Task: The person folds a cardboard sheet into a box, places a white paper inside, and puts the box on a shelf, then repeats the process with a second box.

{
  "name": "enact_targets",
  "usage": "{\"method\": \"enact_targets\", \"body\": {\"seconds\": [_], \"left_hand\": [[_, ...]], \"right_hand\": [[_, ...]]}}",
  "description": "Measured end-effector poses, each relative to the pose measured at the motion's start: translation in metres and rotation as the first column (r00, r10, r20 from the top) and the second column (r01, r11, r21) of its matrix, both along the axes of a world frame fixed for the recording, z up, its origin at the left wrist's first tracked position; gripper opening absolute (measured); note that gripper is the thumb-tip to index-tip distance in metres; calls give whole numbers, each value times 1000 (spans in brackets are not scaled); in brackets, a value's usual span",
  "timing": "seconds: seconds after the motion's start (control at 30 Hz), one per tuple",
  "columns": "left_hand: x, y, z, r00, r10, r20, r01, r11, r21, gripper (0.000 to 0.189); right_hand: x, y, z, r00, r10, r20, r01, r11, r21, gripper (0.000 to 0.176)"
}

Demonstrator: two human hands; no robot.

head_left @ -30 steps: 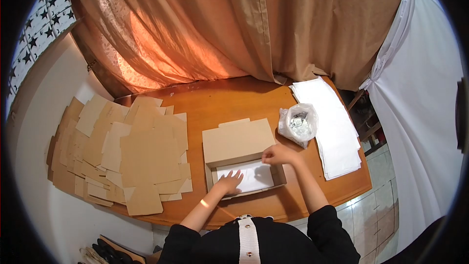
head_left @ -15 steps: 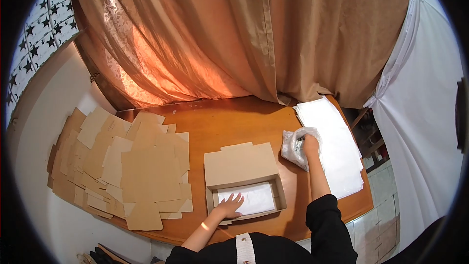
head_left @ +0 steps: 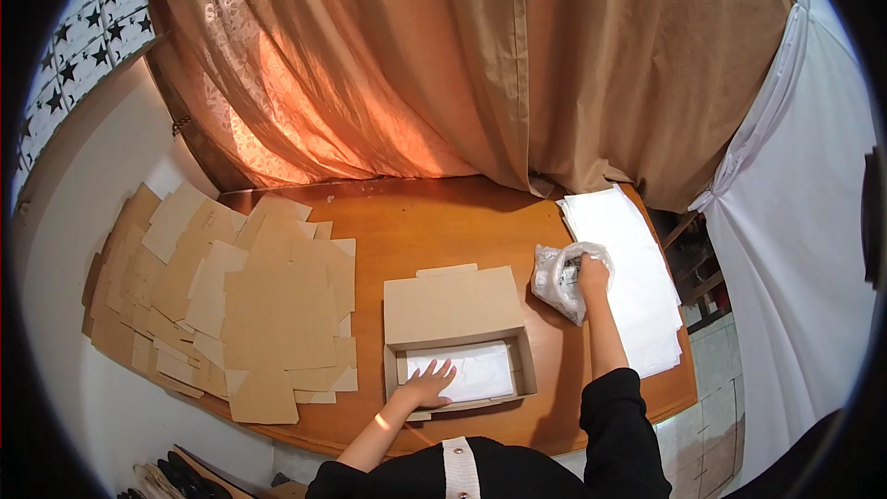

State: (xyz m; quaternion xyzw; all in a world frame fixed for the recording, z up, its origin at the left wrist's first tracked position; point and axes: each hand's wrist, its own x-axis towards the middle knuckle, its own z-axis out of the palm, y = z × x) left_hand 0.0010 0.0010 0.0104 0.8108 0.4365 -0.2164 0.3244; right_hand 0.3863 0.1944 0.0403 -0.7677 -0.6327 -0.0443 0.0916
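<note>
This looks like a room in a home, with a table used for packing. A brown curtain [head_left: 610, 65] hangs beyond the far edge of the wooden table [head_left: 416, 222], glowing orange at left. A white curtain [head_left: 790, 222] hangs at right above a tiled floor [head_left: 711, 425]. At left are a plain pale wall [head_left: 83, 212], star-patterned panels [head_left: 92, 37] and overlapping flat cardboard [head_left: 282, 314].

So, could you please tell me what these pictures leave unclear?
- Head view: what the right hand holds, if anything, hidden by the hand and bag.
- Head view: the bag's contents, too small and partly covered by that hand.
- Head view: the box's floor, mostly under paper and left hand.
</note>
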Motion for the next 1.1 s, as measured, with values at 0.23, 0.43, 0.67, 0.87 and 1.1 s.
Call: {"method": "enact_targets", "body": {"seconds": [0.23, 0.43, 0.67, 0.87, 1.1], "left_hand": [[-2, 1, -1, 1000, -23, 15, 23, 1000, 8, 83], [-1, 0, -3, 1000, 6, 15, -6, 1000, 5, 83], [-2, 1, -8, 999, 8, 34, -8, 1000, 7, 84], [-3, 0, -11, 999, 19, 42, -20, 1000, 16, 85], [1, -1, 2, 999, 44, 22, -45, 999, 10, 81]], "right_hand": [[-4, -7, -10, 997, -63, -54, 67, 995, 74, 15], [-7, -22, 8, 973, -33, -226, 83, 973, 216, 11], [15, -32, 5, 603, 70, -795, 168, 963, 212, 18], [17, -46, 3, 403, 144, -904, 174, 957, 231, 15], [-49, -107, 60, 43, 18, -999, 13, 1000, 19, 12]]}}
